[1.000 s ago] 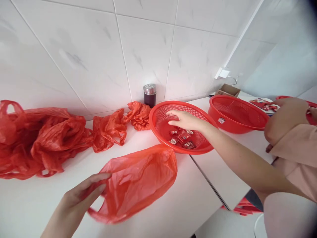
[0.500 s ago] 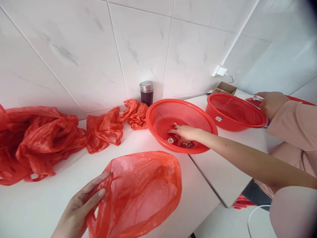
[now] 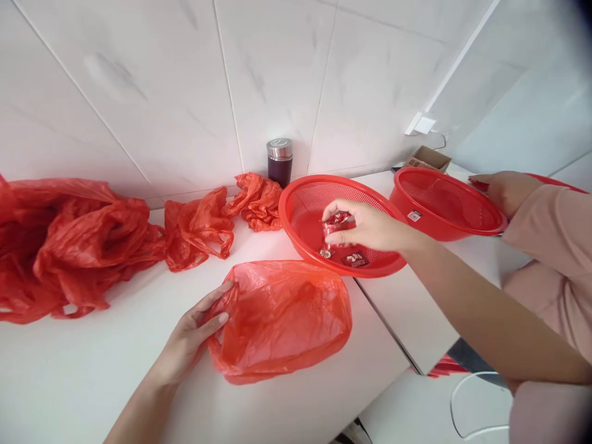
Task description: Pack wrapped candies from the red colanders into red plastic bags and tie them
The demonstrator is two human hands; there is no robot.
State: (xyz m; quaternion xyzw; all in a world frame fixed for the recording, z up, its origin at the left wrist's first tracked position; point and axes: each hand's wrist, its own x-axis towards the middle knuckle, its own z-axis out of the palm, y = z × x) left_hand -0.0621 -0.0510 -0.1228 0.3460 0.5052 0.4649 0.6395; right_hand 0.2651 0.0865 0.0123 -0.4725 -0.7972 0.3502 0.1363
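My left hand [image 3: 197, 330] pinches the left rim of a red plastic bag [image 3: 287, 320], whose wide mouth gapes upward over the white table. Inside the red perforated basket [image 3: 296, 237], my right hand [image 3: 365, 225] grips small red shiny packets [image 3: 340, 227] between thumb and fingers, raised above the bottom. Beneath it lie a dark red packet [image 3: 356, 259] with pale print and another piece with a white round mark [image 3: 325, 253]. How many packets the hand holds is hard to make out.
Crumpled red bags [image 3: 92, 246] are heaped along the wall at left. A dark jar with a silver lid [image 3: 280, 161] stands behind the basket. At right, another person's hand [image 3: 506, 191] is by a second red basket [image 3: 419, 229]; a cardboard box [image 3: 428, 159] sits behind.
My right hand has closed on red packets and lifted them off the basket's bottom. My left hand has brought the bag closer to the basket. The other person's hand has shifted slightly.
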